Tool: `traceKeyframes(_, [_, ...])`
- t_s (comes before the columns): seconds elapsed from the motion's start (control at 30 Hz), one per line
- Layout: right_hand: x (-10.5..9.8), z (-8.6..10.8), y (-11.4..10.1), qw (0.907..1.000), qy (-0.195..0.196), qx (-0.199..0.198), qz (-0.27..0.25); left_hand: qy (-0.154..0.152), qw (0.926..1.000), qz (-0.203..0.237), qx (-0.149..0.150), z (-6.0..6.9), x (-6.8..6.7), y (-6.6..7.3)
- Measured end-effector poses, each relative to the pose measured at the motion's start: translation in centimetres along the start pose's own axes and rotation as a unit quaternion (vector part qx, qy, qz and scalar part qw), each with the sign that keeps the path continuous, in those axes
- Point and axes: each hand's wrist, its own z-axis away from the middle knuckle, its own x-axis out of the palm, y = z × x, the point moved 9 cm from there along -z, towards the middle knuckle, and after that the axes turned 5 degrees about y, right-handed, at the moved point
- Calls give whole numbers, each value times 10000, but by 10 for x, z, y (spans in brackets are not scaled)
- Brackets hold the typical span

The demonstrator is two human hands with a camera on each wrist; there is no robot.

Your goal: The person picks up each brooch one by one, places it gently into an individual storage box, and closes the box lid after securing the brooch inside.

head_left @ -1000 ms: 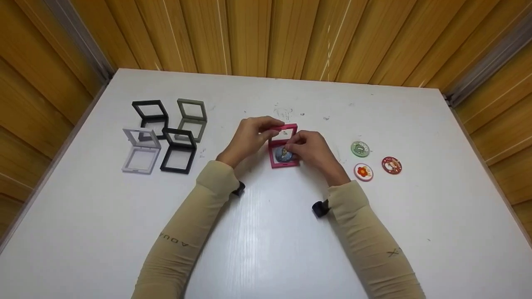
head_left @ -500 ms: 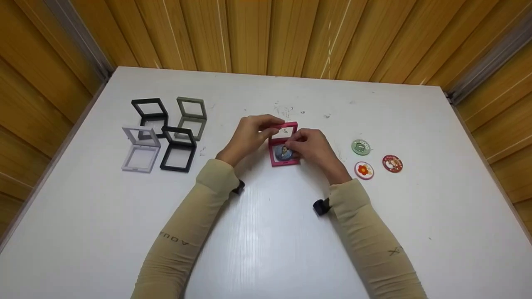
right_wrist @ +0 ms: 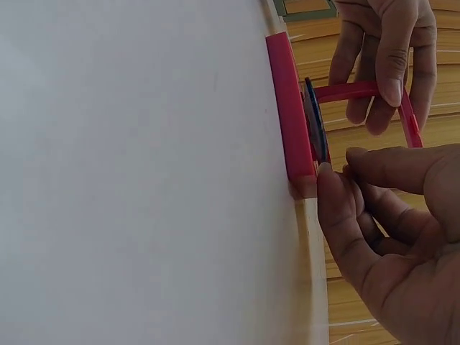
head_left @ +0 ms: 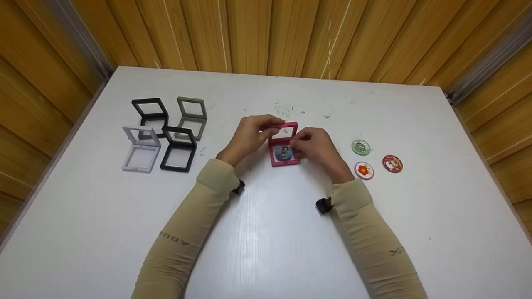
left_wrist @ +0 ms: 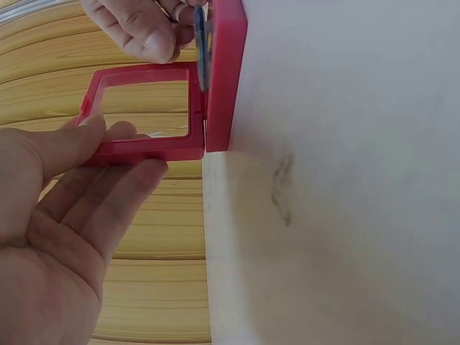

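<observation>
Left sleeve (head_left: pixel 187 211): "AQUA", upside down.
Right sleeve (head_left: pixel 374 232): "X" beside a cut-off letter.
My right hand (head_left: pixel 314 144): thumb and forefinger parted, a fingertip at the blue badge's (head_left: pixel 284 153) edge.
Blue badge: over my pink frame's (head_left: pixel 285 164) lower half.
My left hand (head_left: pixel 251 135): pinching its raised lid (left_wrist: pixel 154 149).
Flower badge (head_left: pixel 364 170), red badge (head_left: pixel 392 164), green badge (head_left: pixel 360 147): lettering too small.

Ribbed panels (head_left: pixel 286 37) (wood-grained) rise behind the white table (head_left: pixel 266 249).
</observation>
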Motion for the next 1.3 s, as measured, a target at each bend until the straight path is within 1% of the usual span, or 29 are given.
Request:
traceKeyframes(0.17, [-4,1,5,9995,100,263,138,-34,10000,-21,-54,0,0,-1])
traceKeyframes(0.33, [-3,2,9,9989,24,464,21,-45,10000,-32,-66,1,-1,-1])
traceKeyframes(0.4, [-1,2,10,9987,-26,506,-58,-29,10000,-44,5,1,-1,0])
traceKeyframes(0.57, [0,1,11,9985,-92,528,-102,13,9999,-48,142,1,-1,1])
traceKeyframes(0.8, [2,1,11,9983,-139,562,-41,24,9999,-38,164,2,-2,1])
traceKeyframes(1.07, [1,1,12,9970,-123,765,16,-26,10000,1,68,2,-1,1])
traceKeyframes(1.3, [-1,0,16,9969,-136,772,69,-91,10000,21,1,0,1,1])
